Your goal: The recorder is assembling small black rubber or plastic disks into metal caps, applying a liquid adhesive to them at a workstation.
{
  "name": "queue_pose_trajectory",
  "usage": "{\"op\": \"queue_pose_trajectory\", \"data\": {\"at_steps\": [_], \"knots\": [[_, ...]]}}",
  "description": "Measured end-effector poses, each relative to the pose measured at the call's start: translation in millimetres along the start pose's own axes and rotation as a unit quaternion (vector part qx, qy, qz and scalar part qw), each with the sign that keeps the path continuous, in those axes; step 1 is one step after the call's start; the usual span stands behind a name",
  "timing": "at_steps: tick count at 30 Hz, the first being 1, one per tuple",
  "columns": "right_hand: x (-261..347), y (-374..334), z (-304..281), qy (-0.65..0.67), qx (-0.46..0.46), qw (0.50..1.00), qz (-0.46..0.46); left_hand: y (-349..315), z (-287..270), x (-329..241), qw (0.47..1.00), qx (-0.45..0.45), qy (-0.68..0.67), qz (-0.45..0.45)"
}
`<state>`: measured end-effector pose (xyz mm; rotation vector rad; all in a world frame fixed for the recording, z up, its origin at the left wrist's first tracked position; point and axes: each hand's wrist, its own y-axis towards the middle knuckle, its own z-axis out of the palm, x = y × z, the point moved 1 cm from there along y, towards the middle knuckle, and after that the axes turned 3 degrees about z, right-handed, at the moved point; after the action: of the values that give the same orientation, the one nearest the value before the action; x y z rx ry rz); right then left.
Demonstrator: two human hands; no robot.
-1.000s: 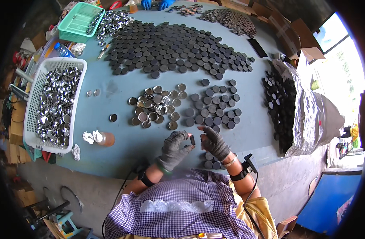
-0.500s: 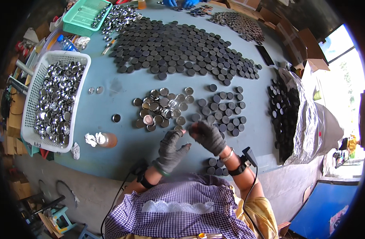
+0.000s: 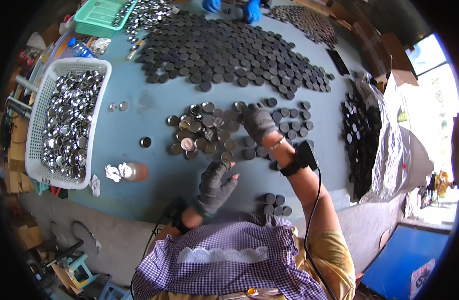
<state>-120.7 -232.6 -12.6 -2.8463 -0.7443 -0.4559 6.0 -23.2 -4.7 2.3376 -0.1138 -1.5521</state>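
My left hand (image 3: 216, 187), in a grey fingerless glove, hovers over the near table edge with thumb and fingers apart and nothing in it. My right hand (image 3: 258, 122), gloved alike, reaches to the far right edge of a loose pile of shiny round metal caps (image 3: 208, 121). Its fingers are curled downward; what they hold, if anything, is hidden. One cap in the pile shows a pinkish inside (image 3: 188, 144). Beside and partly under my right wrist lie spaced black round caps (image 3: 292, 126). A small cluster of black caps (image 3: 275, 204) sits by the near edge.
A white basket (image 3: 105, 95) of metal caps stands left, near a jar (image 3: 137, 171) of amber liquid. A broad sheet of black caps (image 3: 214, 55) covers the far middle. Blue-gloved hands (image 3: 251, 12) of another person work beyond. A foil-like sheet (image 3: 387, 145) lies right.
My right hand has moved away from my left, forward to the far side of the metal-cap pile. My left hand has dropped slightly back. The other person's blue-gloved hands have come further in.
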Motion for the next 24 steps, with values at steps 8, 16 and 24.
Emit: {"op": "queue_pose_trajectory", "data": {"at_steps": [8, 16, 24], "knots": [[5.6, -68.1, -49.5, -0.018, -0.086, 0.995, -0.047, -15.4, 44.5, -16.5, 0.965, 0.236, 0.017, 0.113], [2.6, -162.3, -73.2, 0.131, -0.188, 0.969, -0.087, -22.0, 105.0, 0.6, 0.896, 0.329, 0.093, 0.284], [-25.2, -213.0, -11.1, 0.523, -0.087, 0.840, 0.114, -4.0, 59.0, -29.7, 0.980, 0.138, -0.090, 0.110]]}}
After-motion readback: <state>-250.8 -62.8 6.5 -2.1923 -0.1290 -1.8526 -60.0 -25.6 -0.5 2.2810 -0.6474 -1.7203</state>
